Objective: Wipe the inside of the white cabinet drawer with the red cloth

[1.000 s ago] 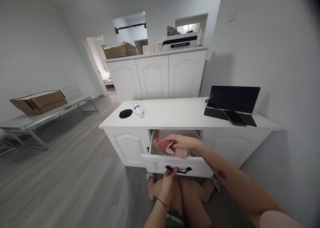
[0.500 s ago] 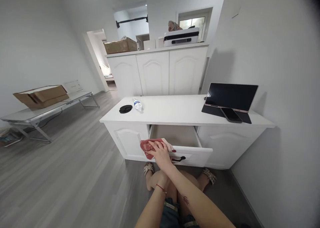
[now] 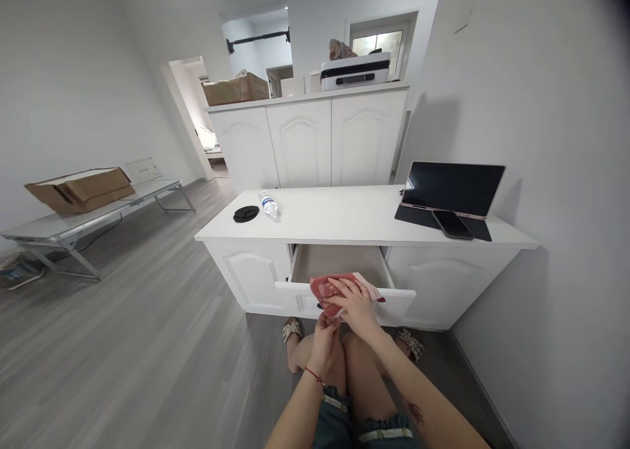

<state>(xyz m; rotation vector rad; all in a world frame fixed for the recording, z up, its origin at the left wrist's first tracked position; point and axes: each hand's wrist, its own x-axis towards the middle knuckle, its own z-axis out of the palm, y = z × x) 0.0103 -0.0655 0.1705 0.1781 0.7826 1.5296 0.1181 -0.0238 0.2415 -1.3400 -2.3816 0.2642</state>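
Swinging back to frame centre, the pink cloth [image 3: 331, 289] now sits over the open drawer [image 3: 344, 265] front, right hand [image 3: 355, 304] fingers curled on top. Left hand [image 3: 325, 334] has come up beneath, fingers pinching its lower edge, so both hands now grip it.

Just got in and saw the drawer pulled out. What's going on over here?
A person sits on the floor before a low white cabinet whose middle drawer is open. Both hands hold a pink cloth over the drawer's front edge: right hand on top, left hand underneath. On the cabinet are a tablet, phone, water bottle and black lid.
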